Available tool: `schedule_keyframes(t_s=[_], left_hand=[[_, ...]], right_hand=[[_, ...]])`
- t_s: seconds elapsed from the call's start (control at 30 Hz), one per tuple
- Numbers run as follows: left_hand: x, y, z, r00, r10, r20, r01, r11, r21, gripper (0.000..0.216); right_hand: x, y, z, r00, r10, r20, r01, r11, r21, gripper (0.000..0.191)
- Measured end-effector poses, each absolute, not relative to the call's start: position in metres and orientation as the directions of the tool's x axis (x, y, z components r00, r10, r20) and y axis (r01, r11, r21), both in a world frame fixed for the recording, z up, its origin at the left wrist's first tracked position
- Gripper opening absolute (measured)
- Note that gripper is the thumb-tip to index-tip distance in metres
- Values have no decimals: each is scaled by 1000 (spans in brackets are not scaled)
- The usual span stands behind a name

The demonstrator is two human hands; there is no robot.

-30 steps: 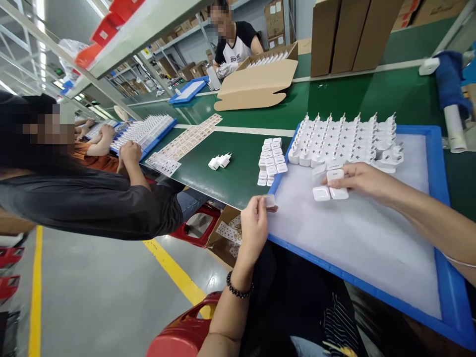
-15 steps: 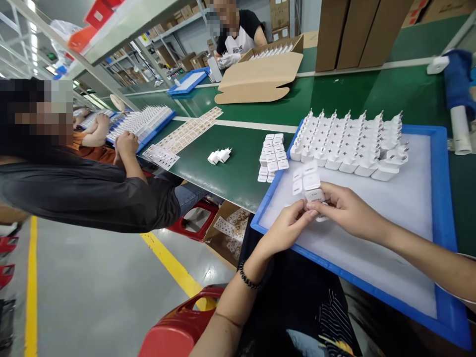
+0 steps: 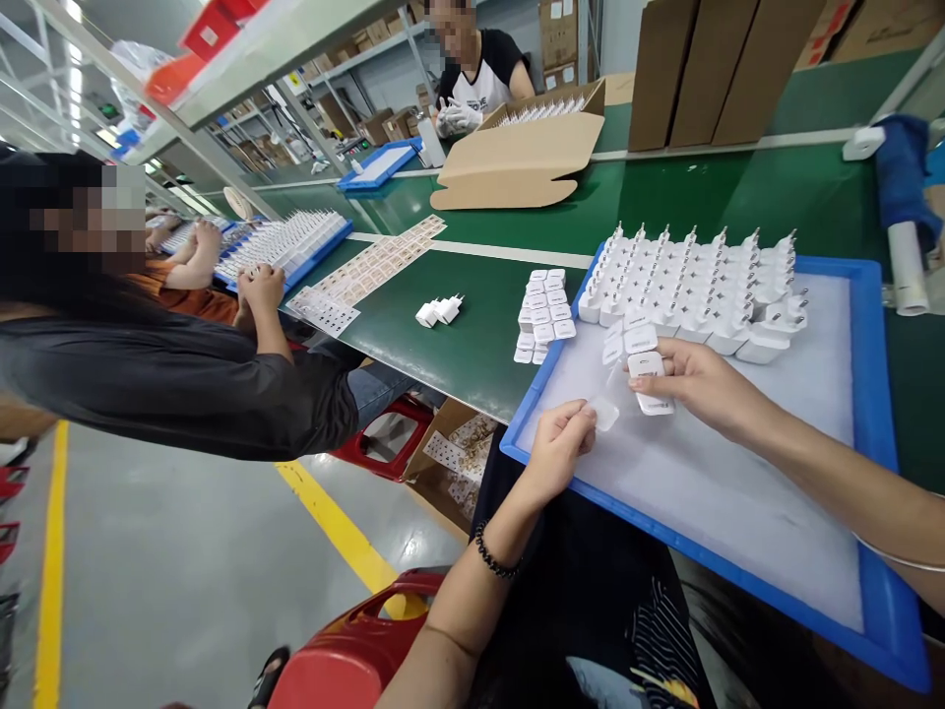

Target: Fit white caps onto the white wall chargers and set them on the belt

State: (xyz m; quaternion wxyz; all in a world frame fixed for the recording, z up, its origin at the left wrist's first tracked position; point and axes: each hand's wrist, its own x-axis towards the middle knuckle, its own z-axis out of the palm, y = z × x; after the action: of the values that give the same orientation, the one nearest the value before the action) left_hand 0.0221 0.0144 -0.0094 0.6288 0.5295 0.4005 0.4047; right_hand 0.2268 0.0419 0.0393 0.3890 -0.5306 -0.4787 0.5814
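Observation:
My right hand (image 3: 698,384) is closed on a white plug charger (image 3: 650,372), whose flat end with a small port slot faces me. More white chargers (image 3: 635,337) are bunched just beyond it; whether they are gripped too I cannot tell. Pinched in my left hand (image 3: 565,443) is a piece of clear film (image 3: 605,414), left of the held charger and over the blue-rimmed tray (image 3: 878,394). Behind my right hand, rows of white chargers (image 3: 686,281) stand in the tray with their pins up.
Left of the tray, a block of white chargers (image 3: 544,315) lies on the green table (image 3: 479,364), with a few loose chargers (image 3: 439,311) farther left. Sticker sheets (image 3: 376,266) lie beyond. A co-worker (image 3: 184,364) sits at left; another sits across, behind an open carton (image 3: 517,162).
My hands have moved apart: the left has drawn back down and left with the clear film, and the right has shifted slightly right with the charger.

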Motion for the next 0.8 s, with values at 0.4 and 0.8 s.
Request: schedule_keyframes(t_s=[0.4, 0.8], left_hand=[[12, 18, -9, 247, 968, 53, 120, -85, 989, 46], [8, 11, -7, 452, 861, 231, 402, -428, 809, 47]], right_hand=[[216, 22, 39, -440, 884, -161, 315, -17, -949, 27], [205, 15, 32, -410, 897, -166, 254, -62, -965, 47]])
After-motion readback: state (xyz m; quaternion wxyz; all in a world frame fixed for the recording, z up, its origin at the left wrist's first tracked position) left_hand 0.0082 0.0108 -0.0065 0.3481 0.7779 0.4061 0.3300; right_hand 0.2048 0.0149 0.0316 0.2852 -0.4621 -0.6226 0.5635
